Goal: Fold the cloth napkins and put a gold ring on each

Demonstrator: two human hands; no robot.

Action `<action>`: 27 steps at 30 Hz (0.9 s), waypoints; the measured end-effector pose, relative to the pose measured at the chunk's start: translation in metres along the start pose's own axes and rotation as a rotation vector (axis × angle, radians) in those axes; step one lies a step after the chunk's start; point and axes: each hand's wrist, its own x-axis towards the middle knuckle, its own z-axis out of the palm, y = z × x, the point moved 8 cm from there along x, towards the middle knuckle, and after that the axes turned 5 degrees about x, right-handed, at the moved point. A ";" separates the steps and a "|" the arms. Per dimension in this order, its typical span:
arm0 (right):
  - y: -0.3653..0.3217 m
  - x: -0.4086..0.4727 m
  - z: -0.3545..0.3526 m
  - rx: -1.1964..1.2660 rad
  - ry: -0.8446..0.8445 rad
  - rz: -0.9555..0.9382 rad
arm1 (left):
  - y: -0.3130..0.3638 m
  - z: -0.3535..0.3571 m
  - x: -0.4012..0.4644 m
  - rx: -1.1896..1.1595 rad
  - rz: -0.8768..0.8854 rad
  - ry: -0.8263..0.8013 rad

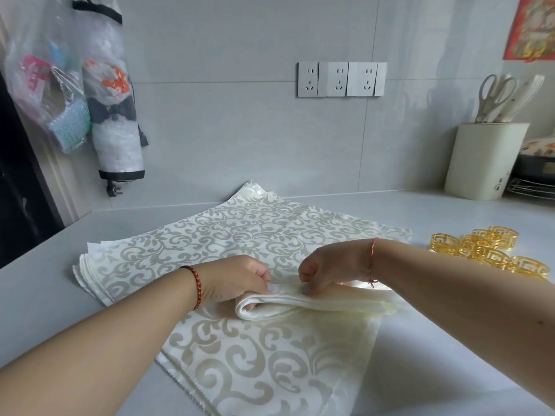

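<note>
— What's she got hold of there?

— The top napkin. It is gathered into a long soft roll lying across the stack of napkins, which sits spread out on the pale counter, patterned side up with grey scrolls on cream.

— And the hands?

— The left hand is at the roll's rounded left end, fingers curled down onto the cloth and tucked into the fold. The right hand is just beside it, fingertips pinching the upper edge of the roll. Both sets of fingers are bent tight on the fabric, not spread. The two hands are near one another but not touching.

— Where are the rings?

— Off to the right on the counter, well apart from her hands: a cluster of gold rings with a fretwork pattern, resting against each other. None is on a napkin yet.

— Anything else about?

— There is a braided red bracelet on the left wrist and a thin red thread on the right. Behind, a cream utensil holder with scissors stands in the corner, a row of wall sockets is on the grey tiles, and plastic bags hang at the left.
</note>
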 end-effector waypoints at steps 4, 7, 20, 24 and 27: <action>0.003 0.003 0.001 -0.048 0.041 0.051 | 0.006 -0.011 -0.004 0.055 0.058 0.205; 0.001 0.000 0.003 -0.106 0.026 0.062 | 0.024 -0.020 -0.025 0.325 0.268 0.566; 0.004 0.001 0.003 -0.248 -0.005 0.111 | 0.040 0.044 -0.066 0.845 0.550 0.616; 0.003 0.002 0.005 -0.283 -0.039 0.111 | 0.045 0.046 -0.069 0.859 0.544 0.619; -0.005 -0.006 -0.001 -0.359 -0.059 0.069 | 0.046 0.048 -0.069 0.917 0.541 0.594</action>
